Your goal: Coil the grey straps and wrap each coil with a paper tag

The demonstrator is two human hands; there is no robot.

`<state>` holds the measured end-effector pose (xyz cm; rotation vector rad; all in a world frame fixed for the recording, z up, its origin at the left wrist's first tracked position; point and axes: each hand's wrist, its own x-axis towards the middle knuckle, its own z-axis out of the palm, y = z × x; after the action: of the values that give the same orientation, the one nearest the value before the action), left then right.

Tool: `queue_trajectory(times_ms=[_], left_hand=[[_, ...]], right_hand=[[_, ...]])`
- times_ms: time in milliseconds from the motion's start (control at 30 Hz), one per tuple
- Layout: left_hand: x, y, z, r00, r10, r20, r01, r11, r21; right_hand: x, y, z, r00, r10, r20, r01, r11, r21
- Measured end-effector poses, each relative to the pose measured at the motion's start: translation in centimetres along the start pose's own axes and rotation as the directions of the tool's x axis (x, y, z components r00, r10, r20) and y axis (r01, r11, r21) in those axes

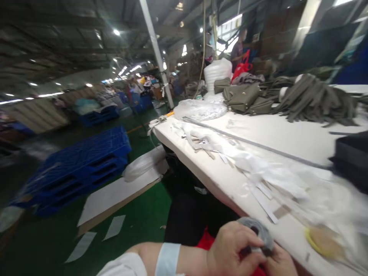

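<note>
At the table's near edge, my left hand (234,249) pinches a coiled grey strip (263,230), its fingertips bent round the lower side. The strip forms a thick loop with a dark opening; its exact kind is too blurred to name. My right hand (280,262) is closed on the coil from the other side, its fingers partly hidden and cut off by the lower border. A small whitish piece shows between the fingertips. A pale blue band (168,258) circles my left forearm. Red cloth (205,238) shows behind the left wrist.
The white table (201,166) carries crumpled plastic (230,147), paper scraps, a yellow tape roll (319,243) and a long grey strip (258,145). Olive bags (241,97), a heap of straps (313,97) and a dark stack (352,159) lie beyond. Blue pallets (86,161) stand left.
</note>
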<state>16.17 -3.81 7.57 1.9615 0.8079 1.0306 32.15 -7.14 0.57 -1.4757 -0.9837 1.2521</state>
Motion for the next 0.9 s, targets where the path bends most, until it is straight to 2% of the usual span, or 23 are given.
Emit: queue_trajectory(times_ms=[67, 200, 333, 500, 600, 700, 767, 800, 867, 900], left_hand=[[0.0, 0.7, -0.3, 1.000, 0.029, -0.010, -0.028, 0.999, 0.046], [0.2, 1.1, -0.9, 0.998, 0.051, 0.045, -0.056, 0.994, 0.096], [0.5, 0.3, -1.0, 0.990, 0.019, 0.139, -0.033, 0.994, 0.104], [1.0, 0.4, -0.7, 0.981, -0.033, 0.192, 0.017, 0.996, 0.082], [1.3, 0.3, -0.7, 0.977, -0.087, 0.195, 0.087, 0.996, 0.008], [1.7, -0.7, -1.4, 0.950, -0.172, 0.260, 0.209, 0.971, -0.119], [2.1, -1.6, -2.1, 0.909, -0.295, 0.293, 0.374, 0.888, -0.268], [2.2, -2.1, -2.5, 0.874, -0.377, 0.307, 0.474, 0.800, -0.368], [2.2, -2.8, -2.9, 0.773, -0.494, 0.399, 0.632, 0.543, -0.553], [2.1, -3.1, -3.0, 0.726, -0.505, 0.466, 0.677, 0.409, -0.612]], right_hand=[[-0.8, -2.0, 1.0, 0.999, -0.010, -0.051, 0.014, 0.997, 0.076], [-0.8, -4.3, 2.0, 0.997, -0.050, -0.062, 0.059, 0.987, 0.152], [-0.6, -4.1, 1.8, 0.999, -0.039, -0.030, 0.043, 0.991, 0.130], [-0.9, -3.4, 1.8, 0.997, -0.003, -0.076, 0.009, 0.997, 0.083], [-0.8, -3.5, 1.8, 0.997, 0.000, -0.082, 0.006, 0.998, 0.066], [-0.9, -4.1, 1.2, 1.000, -0.001, -0.027, 0.000, 1.000, -0.007], [-1.2, -4.6, 0.3, 0.999, -0.017, -0.036, 0.014, 0.995, -0.096], [-1.4, -4.6, -0.2, 0.996, -0.044, -0.072, 0.033, 0.989, -0.146], [-1.8, -4.3, -1.1, 0.980, -0.128, -0.149, 0.089, 0.965, -0.246], [-2.0, -3.9, -1.3, 0.975, -0.167, -0.148, 0.122, 0.954, -0.275]])
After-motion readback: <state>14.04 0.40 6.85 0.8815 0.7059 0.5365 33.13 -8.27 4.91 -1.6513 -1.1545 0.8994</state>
